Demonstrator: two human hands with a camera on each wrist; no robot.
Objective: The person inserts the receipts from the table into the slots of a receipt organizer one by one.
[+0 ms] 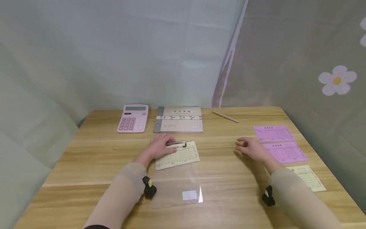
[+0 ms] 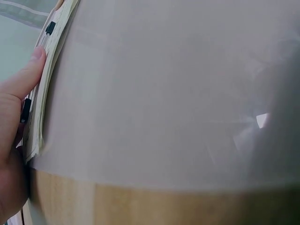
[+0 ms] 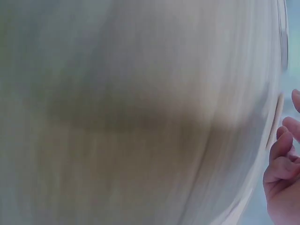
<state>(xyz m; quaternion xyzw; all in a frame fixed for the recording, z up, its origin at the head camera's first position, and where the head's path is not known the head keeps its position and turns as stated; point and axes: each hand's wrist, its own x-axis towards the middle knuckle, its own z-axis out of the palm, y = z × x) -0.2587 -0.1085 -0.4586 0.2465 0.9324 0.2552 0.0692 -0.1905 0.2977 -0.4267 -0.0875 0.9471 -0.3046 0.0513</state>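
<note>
Under left hand (image 1: 160, 147): one clipboard (image 1: 175, 182); near right hand (image 1: 253, 149): two purple slips (image 1: 274, 133).

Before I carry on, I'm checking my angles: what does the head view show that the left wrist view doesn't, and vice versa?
Only the head view: two purple slips, a cream slip near them and printed flowers. Only the left wrist view: the paper stack edge-on, its layers close up. Both: that stack, the left grip, clip, clear board and wooden table.
</note>
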